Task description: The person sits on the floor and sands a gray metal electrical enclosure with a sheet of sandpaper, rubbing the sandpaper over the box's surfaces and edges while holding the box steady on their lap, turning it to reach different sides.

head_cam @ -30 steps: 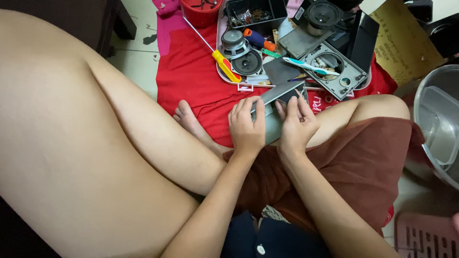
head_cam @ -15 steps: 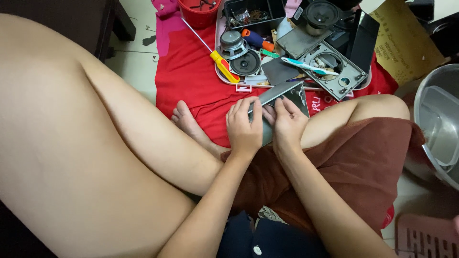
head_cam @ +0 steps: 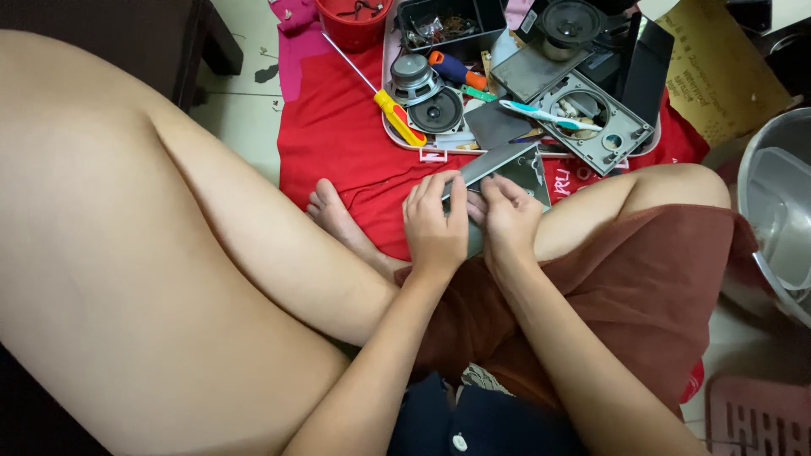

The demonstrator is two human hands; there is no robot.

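Head view: the left hand (head_cam: 435, 228) and the right hand (head_cam: 507, 221) meet over a grey panel (head_cam: 507, 162), a flat plate that rests on the person's lap above the crossed legs, at the near edge of the red cloth (head_cam: 338, 143). The left fingers (head_cam: 439, 187) lie close together, curled over the panel's near left edge. The right fingers (head_cam: 500, 190) are bent and pressed on its face, the tips just beside the left ones. Both hands are clamped on the panel.

The panel looks thin, stiff and light, probably plastic or sheet metal, with a smooth face that could slip under dry fingers. Its corners and small tabs seem the weak points, so the long edges are likely the safest places to hold it, with thumbs beneath.

Beyond it a tray (head_cam: 390, 127) holds a yellow screwdriver (head_cam: 397, 116), two speakers (head_cam: 427, 93), an orange-handled tool (head_cam: 456, 69), a toothbrush (head_cam: 541, 114) and a grey housing (head_cam: 608, 118). A red cup (head_cam: 351, 25) stands at the top, a steel bowl (head_cam: 773, 203) at the right.

The near half of the panel is covered by the hands, and both thumbs are hidden, so the grip underneath cannot be told. Whether anything small sits between the fingertips is too fine to see. The bowl, the cup and the pink crate (head_cam: 756, 418) are cut off by the frame.
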